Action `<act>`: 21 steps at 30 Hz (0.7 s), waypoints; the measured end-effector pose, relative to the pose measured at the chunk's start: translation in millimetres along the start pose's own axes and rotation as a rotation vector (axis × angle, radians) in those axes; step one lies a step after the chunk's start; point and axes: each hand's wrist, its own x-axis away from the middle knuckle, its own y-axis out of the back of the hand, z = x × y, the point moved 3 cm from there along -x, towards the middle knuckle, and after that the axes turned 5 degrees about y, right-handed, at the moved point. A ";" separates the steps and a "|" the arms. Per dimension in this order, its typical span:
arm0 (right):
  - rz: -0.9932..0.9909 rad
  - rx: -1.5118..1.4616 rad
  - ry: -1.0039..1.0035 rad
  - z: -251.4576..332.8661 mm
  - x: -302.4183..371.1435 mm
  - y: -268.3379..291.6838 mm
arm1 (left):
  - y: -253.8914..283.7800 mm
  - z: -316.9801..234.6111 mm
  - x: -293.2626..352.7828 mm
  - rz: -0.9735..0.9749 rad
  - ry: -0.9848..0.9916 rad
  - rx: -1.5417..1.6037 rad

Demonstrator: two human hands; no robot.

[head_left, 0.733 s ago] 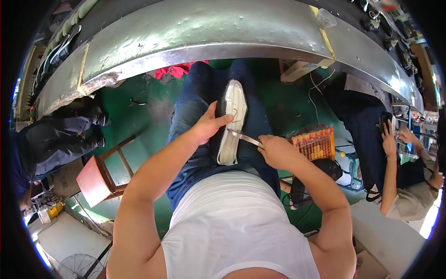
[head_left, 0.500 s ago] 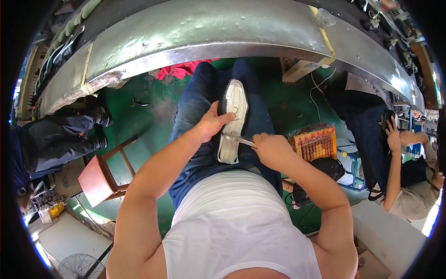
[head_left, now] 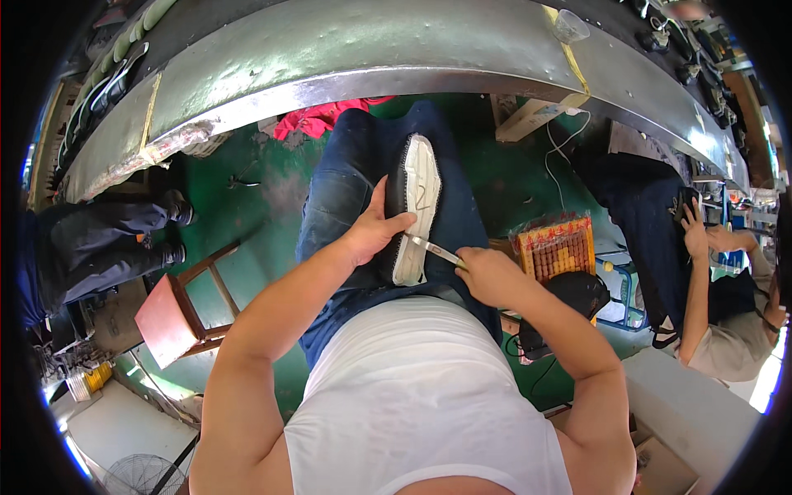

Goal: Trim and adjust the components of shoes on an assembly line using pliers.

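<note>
A dark shoe upper point(head_left: 398, 191) rests on my lap, its white underside point(head_left: 423, 177) turned up. A rough stitched edge runs around that underside, and a dark curved mark shows on it. My left hand point(head_left: 373, 233) grips the shoe by its left side, thumb laid on the white surface and the other fingers hidden beneath. In my right hand point(head_left: 493, 272) is a slim metal hand tool point(head_left: 436, 250), whose exact kind I cannot make out. Its tip meets the underside's left edge, close to my left thumb.
A metal-covered bench point(head_left: 355, 49) curves across in front of my knees. Left stands a wooden stool point(head_left: 169, 318); right, a beaded seat mat point(head_left: 558, 250) and a black bag point(head_left: 577, 293). Another person's hands point(head_left: 701, 235) are at far right, another person's legs point(head_left: 107, 239) at left.
The shoe has rolled slightly, so more of its dark left side shows. The tool's tip has shifted to the underside's left edge, and my right hand has moved a little right and down.
</note>
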 end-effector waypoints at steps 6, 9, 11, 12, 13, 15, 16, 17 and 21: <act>0.026 0.294 0.038 24.3 17.0 -1.8 | -4.7 13.8 -2.9 -0.245 -0.058 -0.156; 0.109 0.183 0.042 22.5 20.1 -8.5 | -0.6 17.3 1.0 -0.287 -0.060 -0.230; 0.129 0.109 0.038 19.5 18.6 -6.7 | -2.3 15.8 -1.1 -0.276 -0.068 -0.239; 0.169 0.023 -0.011 20.0 19.6 -1.0 | -2.8 16.6 0.2 -0.263 -0.069 -0.246; 0.210 -0.063 -0.059 19.7 19.6 0.7 | -0.7 16.5 0.7 -0.267 -0.064 -0.245; 0.204 -0.060 -0.025 18.7 15.4 -2.8 | -0.7 11.3 0.2 -0.192 -0.033 -0.166; 0.191 -0.054 0.008 19.4 13.7 -2.4 | -3.2 7.4 2.6 -0.192 -0.037 -0.170; 0.186 -0.053 0.010 20.0 13.9 -1.3 | -6.3 4.2 5.2 -0.182 -0.030 -0.149; 0.189 -0.011 -0.060 26.4 21.1 1.8 | -4.3 11.1 4.3 -0.178 -0.096 -0.139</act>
